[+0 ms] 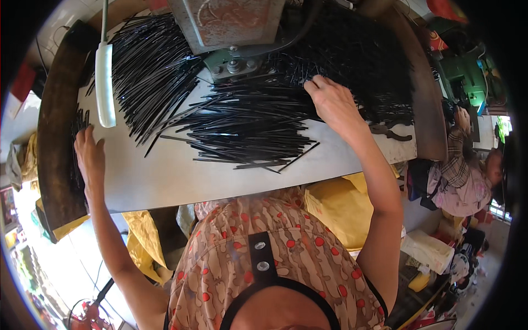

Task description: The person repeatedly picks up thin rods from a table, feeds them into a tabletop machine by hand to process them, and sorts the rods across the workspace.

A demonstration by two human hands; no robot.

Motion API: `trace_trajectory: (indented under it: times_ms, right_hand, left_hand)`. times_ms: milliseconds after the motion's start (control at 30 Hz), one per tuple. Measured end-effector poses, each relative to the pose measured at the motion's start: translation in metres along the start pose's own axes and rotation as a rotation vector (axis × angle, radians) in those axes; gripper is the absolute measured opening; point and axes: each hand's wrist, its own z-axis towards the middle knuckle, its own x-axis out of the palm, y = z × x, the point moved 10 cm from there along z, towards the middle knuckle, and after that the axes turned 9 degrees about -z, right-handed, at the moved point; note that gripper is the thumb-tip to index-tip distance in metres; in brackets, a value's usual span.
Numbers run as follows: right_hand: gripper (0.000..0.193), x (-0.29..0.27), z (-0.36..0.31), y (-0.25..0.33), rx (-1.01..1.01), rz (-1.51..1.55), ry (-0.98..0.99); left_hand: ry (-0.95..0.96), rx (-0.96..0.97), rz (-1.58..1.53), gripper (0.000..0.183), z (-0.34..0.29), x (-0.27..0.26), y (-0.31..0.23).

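At the left end of the white table, my left hand [89,159] is closed beside the brown wooden rim. Thin black strips [82,118] stick out beyond its fingertips and run along the rim. My right hand [334,104] has its fingers curled at the right of the middle pile; what they pinch is hidden. Between my hands lies that loose pile of black strips [242,129], mostly crosswise. A second pile [154,77] slants at the back left. The largest, a dark heap [368,60], spreads over the back right.
A grey metal machine head [231,22] with a bolted green part [234,66] stands over the table. A white lamp [104,85] hangs at left. Dark pliers [391,132] lie at right. Yellow sacks [338,209] sit below the front edge. Another person's plaid sleeve [455,157] shows far right.
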Motion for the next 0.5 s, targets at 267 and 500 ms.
trace_trajectory:
  times_ms: [267, 500]
  right_hand:
    - [0.014, -0.014, -0.012, -0.009, -0.001, 0.118, -0.159]
    - [0.010, -0.036, -0.025, 0.018, -0.080, 0.135, -0.266]
  left_hand:
    - [0.132, 0.450, -0.571, 0.010, 0.015, 0.004, -0.229]
    - [0.206, 0.469, -0.548, 0.012, 0.020, 0.031, -0.244]
